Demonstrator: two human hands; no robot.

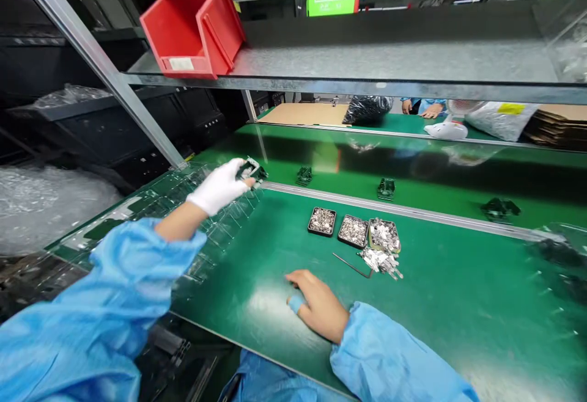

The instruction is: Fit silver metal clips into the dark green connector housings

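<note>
My left hand [222,185], in a white glove, grips a small dark green frame-like part [253,171] with metal on it, held above the edge of a clear plastic tray [224,225]. My right hand [318,304] rests bare on the green table [257,304], thumb and fingers apart, holding nothing. A light blue cover [296,303] wraps one of its digits. Beyond it lie a thin bent metal rod like a hex key [352,265] and a loose pile of flat metal pieces [381,261]. Black dishes of small metal parts [321,221] [353,230] stand behind, beside another full dish [384,235].
Similar dark parts sit beyond the metal rail [413,212], one [304,175] left, another [386,189] mid, one [499,209] right. A shelf [367,54] with a red bin [183,29] crosses above. More clear trays [557,267] stand right. A co-worker's hands [431,109] show across.
</note>
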